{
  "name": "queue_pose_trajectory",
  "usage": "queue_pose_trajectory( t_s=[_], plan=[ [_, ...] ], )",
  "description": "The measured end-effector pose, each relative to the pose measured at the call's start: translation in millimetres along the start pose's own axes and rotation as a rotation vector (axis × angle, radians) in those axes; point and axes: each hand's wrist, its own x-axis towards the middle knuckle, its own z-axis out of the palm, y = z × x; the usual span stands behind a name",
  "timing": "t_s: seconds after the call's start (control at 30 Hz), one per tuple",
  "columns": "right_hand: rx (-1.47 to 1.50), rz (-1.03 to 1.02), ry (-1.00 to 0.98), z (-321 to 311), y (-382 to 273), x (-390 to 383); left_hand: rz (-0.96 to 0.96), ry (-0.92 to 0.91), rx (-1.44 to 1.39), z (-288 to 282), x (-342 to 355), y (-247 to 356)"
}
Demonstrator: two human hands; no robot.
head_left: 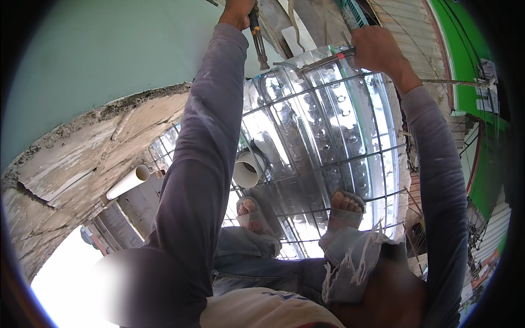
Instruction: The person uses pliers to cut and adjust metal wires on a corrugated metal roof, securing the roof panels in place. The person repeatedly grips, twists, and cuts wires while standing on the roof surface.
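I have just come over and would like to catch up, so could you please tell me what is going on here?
The left hand grips a pliers-like tool, its head pointing down near the far edge of the shiny deck. The right hand holds a dark bar with a red mark, along that edge. Both feet are on the deck amid the rebar grid.
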Motion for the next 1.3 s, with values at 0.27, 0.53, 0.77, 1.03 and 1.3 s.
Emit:
queue_pose_trajectory(
  t_s=[0.27,0.53,0.77,1.03,1.3],
  plan=[
    [-0.012,0.022,-0.062,-3,-3,-2,-0.069,-0.05,-0.05,4,17,-1],
    [-0.01,0.014,-0.043,-3,-5,1,-0.047,-0.079,-0.075,16,19,-18],
    [0.019,0.008,-0.041,3,0,-1,-0.09,-0.061,-0.088,34,11,-11],
    [0.033,0.028,0.0,4,3,-3,0.02,0.042,-0.236,7,-4,-10],
    [0.012,0.002,-0.094,0,-1,12,0.199,0.144,-0.271,-4,-29,-3]
  ],
)
